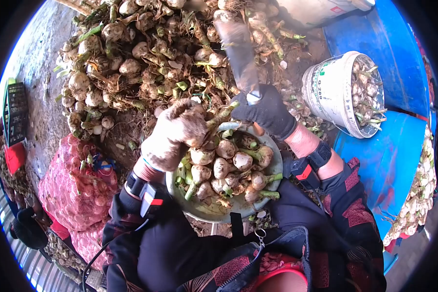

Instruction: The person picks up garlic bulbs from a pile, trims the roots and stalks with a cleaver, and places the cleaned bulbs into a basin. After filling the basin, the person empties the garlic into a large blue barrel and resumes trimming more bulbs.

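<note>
My left hand, in a dirty white glove, is closed around a garlic bulb whose green stalk points up to the right. My right hand, in a dark glove, grips a knife; its broad blade points up and is blurred by motion. Below both hands stands a round basin holding several garlic bulbs with short green stalks. The stalk from my left hand ends close to the fingers of my right hand.
A large heap of garlic lies beyond my hands. At the right are a white bucket of small bulbs and blue containers. Filled pink mesh bags stand at the left, with a black crate farther out.
</note>
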{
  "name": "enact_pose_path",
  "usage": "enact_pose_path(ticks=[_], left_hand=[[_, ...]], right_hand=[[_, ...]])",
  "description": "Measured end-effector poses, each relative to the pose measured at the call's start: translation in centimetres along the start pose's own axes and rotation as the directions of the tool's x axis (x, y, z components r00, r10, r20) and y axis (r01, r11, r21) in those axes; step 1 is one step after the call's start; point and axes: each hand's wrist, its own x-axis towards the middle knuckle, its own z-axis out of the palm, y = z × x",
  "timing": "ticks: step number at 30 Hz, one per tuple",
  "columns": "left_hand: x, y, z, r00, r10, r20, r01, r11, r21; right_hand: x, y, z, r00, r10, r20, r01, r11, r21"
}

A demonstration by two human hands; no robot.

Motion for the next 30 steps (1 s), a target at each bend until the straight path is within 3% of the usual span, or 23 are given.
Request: enact_pose_path(ticks=[1, 3, 5, 7, 8, 9, 10, 11, 13, 14, 15, 17, 18, 19, 20, 21, 23, 25, 29, 30], left_hand=[[0.2, -0.5, -0.7, 0.998, 0.007, 0.055, -0.007, 1.000, -0.002], [0.3, -0.7, 0.3, 0.992, 0.032, -0.123, -0.019, 0.995, 0.103], [0.5, -0.9, 0.3, 0.987, 0.061, -0.148, -0.047, 0.994, 0.100], [0.3, -1.1, 0.5, 0.982, 0.092, -0.165, -0.076, 0.992, 0.102], [0.1, -1.0, 0.5, 0.985, 0.065, -0.162, -0.082, 0.992, -0.098], [0.0, -0.9, 0.3, 0.987, 0.040, -0.158, -0.086, 0.951, -0.297], [0.5, 0.0, 1.5, 0.997, -0.016, -0.075, -0.003, 0.969, -0.245], [-1.0, 1.5, 2.3, 1.000, 0.002, 0.020, -0.009, 0.941, 0.338], [-1.6, 1.9, 2.5, 0.903, -0.012, 0.430, -0.148, 0.930, 0.338], [-0.4, 1.0, 0.3, 0.808, -0.239, 0.538, -0.079, 0.862, 0.501], [0.0, 1.9, 1.3, 0.798, -0.265, 0.541, -0.178, 0.754, 0.632], [1.1, 1.5, 0.4, 0.922, -0.212, 0.325, 0.060, 0.906, 0.419], [3.3, 0.1, -1.0, 0.966, -0.090, 0.243, 0.041, 0.979, 0.201], [5.2, 0.7, -1.0, 0.995, -0.096, 0.040, 0.082, 0.958, 0.275], [7.0, 1.2, -1.3, 0.997, 0.015, 0.070, -0.065, 0.597, 0.799], [8.7, 1.6, -1.1, 0.993, 0.037, -0.115, 0.106, 0.195, 0.975], [11.4, 0.8, -1.8, 0.995, 0.091, -0.029, 0.038, -0.095, 0.995], [13.1, -0.1, -2.4, 0.990, -0.004, -0.143, 0.132, -0.362, 0.923], [11.7, 0.1, -2.0, 0.970, 0.030, -0.242, 0.240, -0.290, 0.926], [11.2, -0.3, -3.1, 0.969, 0.063, -0.237, 0.245, -0.200, 0.949]], right_hand=[[0.1, 0.2, -0.3, 1.000, 0.001, 0.000, -0.001, 1.000, -0.001], [0.1, 0.2, -0.6, 0.999, -0.050, 0.009, 0.051, 0.974, -0.222], [-0.3, 0.2, -0.1, 0.998, -0.042, -0.037, 0.038, 0.993, -0.115], [-0.6, 0.3, -0.4, 0.967, 0.139, 0.215, -0.101, 0.979, -0.180], [-0.9, 1.2, 0.0, 0.983, 0.044, 0.177, 0.032, 0.915, -0.403], [-0.9, 2.9, -0.1, 0.980, 0.027, 0.196, 0.069, 0.884, -0.463], [-0.8, 2.9, -0.5, 0.961, 0.033, 0.276, 0.044, 0.963, -0.267], [-1.1, 2.9, -0.7, 0.933, 0.029, 0.358, -0.009, 0.998, -0.057], [-1.0, 2.9, -1.0, 0.839, 0.440, 0.321, -0.264, 0.844, -0.467], [-1.1, 2.5, -1.2, 0.848, 0.470, 0.244, -0.374, 0.858, -0.352], [-1.5, 1.8, -1.2, 0.844, 0.509, 0.170, -0.471, 0.854, -0.219], [-1.4, 3.0, -1.6, 0.896, 0.424, 0.136, -0.395, 0.898, -0.195], [-1.3, 3.9, -1.7, 0.908, 0.409, 0.091, -0.393, 0.906, -0.158], [-1.1, 4.3, -1.9, 0.919, 0.392, 0.045, -0.385, 0.915, -0.124], [-1.0, 2.2, -1.7, 0.893, 0.433, 0.126, -0.427, 0.901, -0.075], [-1.0, 1.8, -1.7, 0.892, 0.433, 0.127, -0.426, 0.901, -0.077], [-0.7, 1.5, -1.4, 0.878, 0.454, 0.151, -0.455, 0.890, -0.030], [-0.5, 1.8, -1.3, 0.869, 0.469, 0.156, -0.471, 0.882, -0.027], [-0.5, 1.9, -1.7, 0.859, 0.496, 0.125, -0.497, 0.867, -0.025], [-0.5, 2.3, -2.0, 0.873, 0.478, 0.100, -0.477, 0.878, -0.034]])
